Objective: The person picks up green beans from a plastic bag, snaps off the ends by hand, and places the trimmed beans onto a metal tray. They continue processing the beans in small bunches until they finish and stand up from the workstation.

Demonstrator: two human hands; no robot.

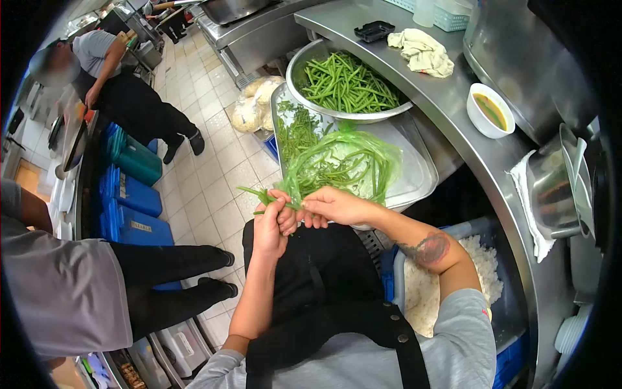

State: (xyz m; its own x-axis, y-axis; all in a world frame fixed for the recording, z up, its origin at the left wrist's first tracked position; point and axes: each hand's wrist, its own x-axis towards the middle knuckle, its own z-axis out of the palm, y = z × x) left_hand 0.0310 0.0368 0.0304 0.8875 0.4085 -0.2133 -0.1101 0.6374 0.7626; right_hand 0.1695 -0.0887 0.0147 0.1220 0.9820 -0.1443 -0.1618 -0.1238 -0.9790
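Both my hands are close together over the near edge of a metal tray [421, 170]. My left hand [275, 223] is closed around some green beans [254, 192], whose ends stick out to the left. My right hand [327, 206] is pinched beside it, at the edge of a green plastic bag [382, 152]; what lies between its fingers is too small to tell. Inside the open bag are more green beans. Loose green trimmings [300, 129] lie on the tray to the bag's left. Behind the tray, a steel bowl [295, 74] holds a heap of green beans.
A curved steel counter [447, 123] runs along the right, with a white soup bowl [490, 111], a cloth [421, 52] and a metal pot [551, 188]. Below it sits a tub of white rice [483, 259]. Two people [65, 292] stand at the left, near blue bins [139, 223].
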